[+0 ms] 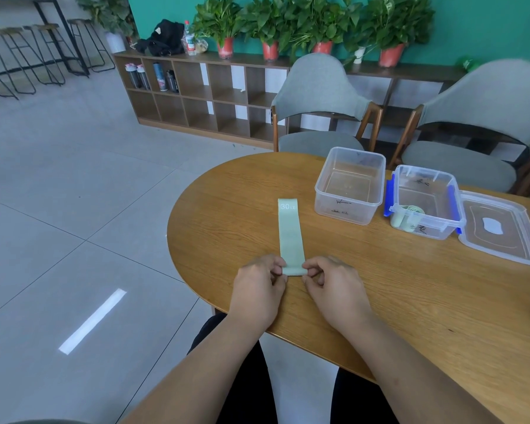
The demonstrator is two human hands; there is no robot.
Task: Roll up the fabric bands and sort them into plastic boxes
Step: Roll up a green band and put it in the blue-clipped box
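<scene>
A: What do we see from the head camera?

B: We see both our hands on the round wooden table (395, 301). A pale green fabric band (290, 234) lies between them.

A: What is our left hand (259, 289) doing?

B: Its fingers (277, 266) are curled in. The thumb and a fingertip pinch the left corner of the band's near end.

A: And our right hand (334, 286)?

B: It does the same on the other side. Its fingers (311, 267) are curled too, and they pinch the right corner.

A: Where does the band go from our fingers?

B: It lies flat and straight on the table and runs away from our fingertips. The end between our fingers looks turned over in a small fold. The far end says "30 LB" in white.

A: Where are the boxes?

B: They are past our right fingers, farther off and to the right, well apart from them. First we see a clear plastic box (349, 209). Just beside it stands a box with blue clips (441, 231), with a rolled green band (406, 217) in its near corner. A clear lid (502, 243) lies flat beside that box, farthest from our fingers.

A: What is behind them?

B: We see a grey chair (318, 87) behind the table.
</scene>
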